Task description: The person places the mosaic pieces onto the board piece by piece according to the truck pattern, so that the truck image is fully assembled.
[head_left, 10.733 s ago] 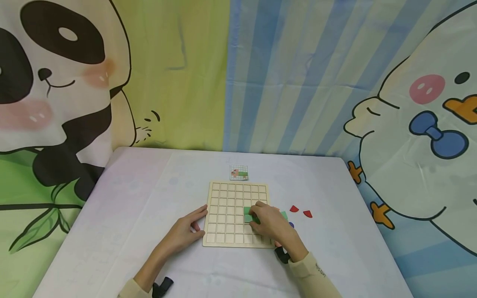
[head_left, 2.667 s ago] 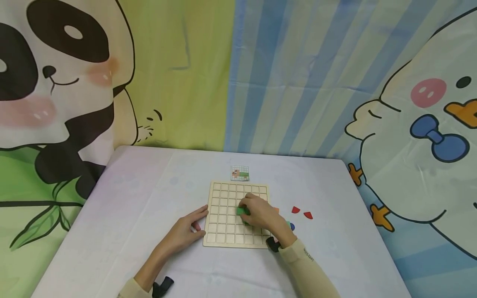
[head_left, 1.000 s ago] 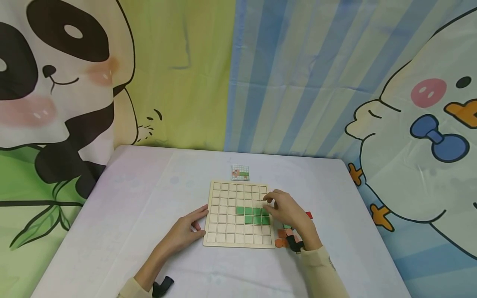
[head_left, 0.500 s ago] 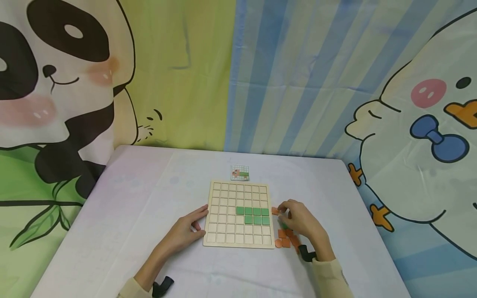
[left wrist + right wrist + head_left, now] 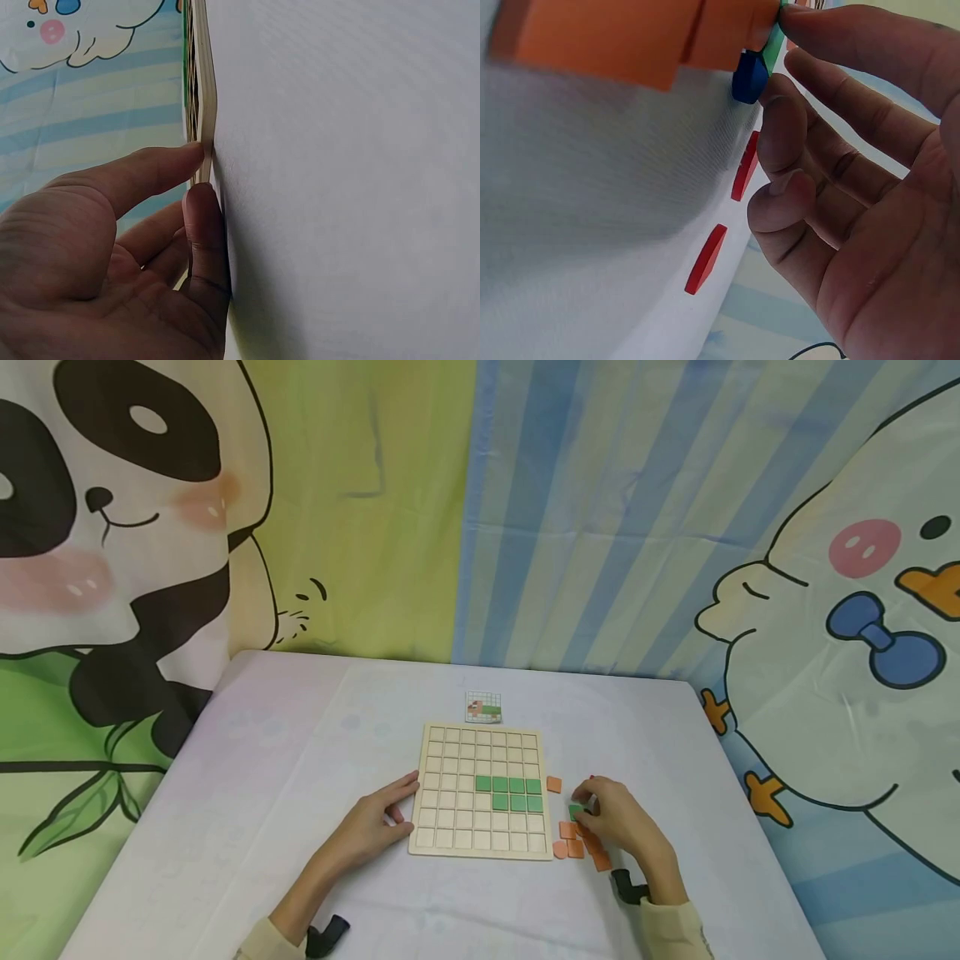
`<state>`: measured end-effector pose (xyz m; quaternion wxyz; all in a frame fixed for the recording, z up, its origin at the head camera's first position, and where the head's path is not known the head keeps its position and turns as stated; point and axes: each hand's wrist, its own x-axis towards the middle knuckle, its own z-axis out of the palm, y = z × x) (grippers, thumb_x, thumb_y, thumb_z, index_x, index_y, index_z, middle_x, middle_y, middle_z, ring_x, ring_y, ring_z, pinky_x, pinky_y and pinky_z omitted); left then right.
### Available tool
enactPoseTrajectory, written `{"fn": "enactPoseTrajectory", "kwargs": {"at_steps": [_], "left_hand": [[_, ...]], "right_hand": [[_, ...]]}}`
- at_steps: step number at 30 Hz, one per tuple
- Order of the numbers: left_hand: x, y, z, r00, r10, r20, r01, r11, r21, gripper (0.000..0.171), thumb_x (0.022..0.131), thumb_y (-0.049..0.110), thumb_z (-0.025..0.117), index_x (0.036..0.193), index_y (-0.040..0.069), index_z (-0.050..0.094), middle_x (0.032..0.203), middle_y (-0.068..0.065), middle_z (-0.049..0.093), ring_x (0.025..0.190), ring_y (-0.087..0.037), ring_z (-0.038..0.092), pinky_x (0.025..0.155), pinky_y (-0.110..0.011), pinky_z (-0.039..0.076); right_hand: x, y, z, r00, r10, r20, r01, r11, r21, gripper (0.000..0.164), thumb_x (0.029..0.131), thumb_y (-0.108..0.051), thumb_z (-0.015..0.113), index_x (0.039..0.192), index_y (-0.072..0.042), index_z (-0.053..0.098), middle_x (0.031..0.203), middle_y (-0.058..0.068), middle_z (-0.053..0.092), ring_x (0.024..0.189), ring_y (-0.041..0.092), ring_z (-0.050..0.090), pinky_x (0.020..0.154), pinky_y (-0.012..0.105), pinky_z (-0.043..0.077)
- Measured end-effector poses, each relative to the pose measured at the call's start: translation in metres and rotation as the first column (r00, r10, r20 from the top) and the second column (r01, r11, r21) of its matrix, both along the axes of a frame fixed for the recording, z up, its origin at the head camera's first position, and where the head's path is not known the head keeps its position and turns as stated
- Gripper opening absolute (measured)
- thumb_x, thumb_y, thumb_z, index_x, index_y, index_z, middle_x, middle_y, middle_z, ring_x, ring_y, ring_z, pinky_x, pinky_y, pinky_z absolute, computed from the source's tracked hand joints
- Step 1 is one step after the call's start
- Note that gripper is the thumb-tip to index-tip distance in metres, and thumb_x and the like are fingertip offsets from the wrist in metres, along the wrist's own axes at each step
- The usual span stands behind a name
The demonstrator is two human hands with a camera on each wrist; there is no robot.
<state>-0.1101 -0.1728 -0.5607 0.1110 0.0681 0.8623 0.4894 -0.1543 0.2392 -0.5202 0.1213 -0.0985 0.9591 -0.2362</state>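
Observation:
My left hand [image 5: 369, 827] rests at the left edge of a pale wooden grid board [image 5: 457, 819], thumb and fingertips touching its rim [image 5: 201, 112]. Two rows of green square tiles [image 5: 517, 786] sit in cells on the board's right side. To the right of the board, my right hand [image 5: 621, 817] pinches a loose green tile [image 5: 575, 811] at table level between thumb and index finger. The right wrist view shows this green tile [image 5: 773, 49] at the fingertips, beside a blue piece [image 5: 750, 77] that the hand hides in the head view.
Orange pieces [image 5: 575, 849] lie by the board's lower right corner, and one orange square [image 5: 554, 785] lies higher up. Two red pieces [image 5: 706, 259] lie beyond the right hand. A small picture card [image 5: 483, 707] lies behind the board on the white table [image 5: 337, 727].
My right hand has left the board, where another green tile now completes the upper row's left end, and moved right and down to the loose green tile. My left hand has stayed put.

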Motion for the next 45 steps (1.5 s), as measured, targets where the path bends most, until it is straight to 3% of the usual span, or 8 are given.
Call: {"fn": "enactPoseTrajectory", "kwargs": {"at_steps": [23, 45], "left_hand": [[-0.0008, -0.0007, -0.0016, 1.000, -0.005, -0.001, 0.005, 1.000, -0.006, 0.071, 0.089, -0.001, 0.078, 0.155, 0.004, 0.053, 0.170, 0.000, 0.044, 0.076, -0.005, 0.053, 0.062, -0.021, 0.049], [0.0002, -0.0012, -0.0001, 1.000, -0.009, 0.000, 0.009, 1.000, 0.003, 0.071, 0.088, -0.002, 0.078, 0.154, 0.003, 0.053, 0.170, -0.003, 0.043, 0.077, -0.005, 0.053, 0.062, -0.022, 0.049]], "right_hand": [[-0.0008, 0.0003, -0.0016, 1.000, 0.021, -0.009, -0.021, 1.000, 0.012, 0.025, 0.088, -0.012, 0.085, 0.111, -0.010, 0.076, 0.099, -0.001, 0.070, 0.080, 0.012, 0.055, 0.072, 0.026, 0.051], [0.0024, 0.0030, -0.0014, 0.999, -0.019, -0.030, 0.021, 0.999, 0.048, 0.022, 0.087, -0.009, 0.084, 0.107, -0.006, 0.077, 0.097, 0.002, 0.069, 0.085, 0.013, 0.061, 0.074, 0.030, 0.054]]}}
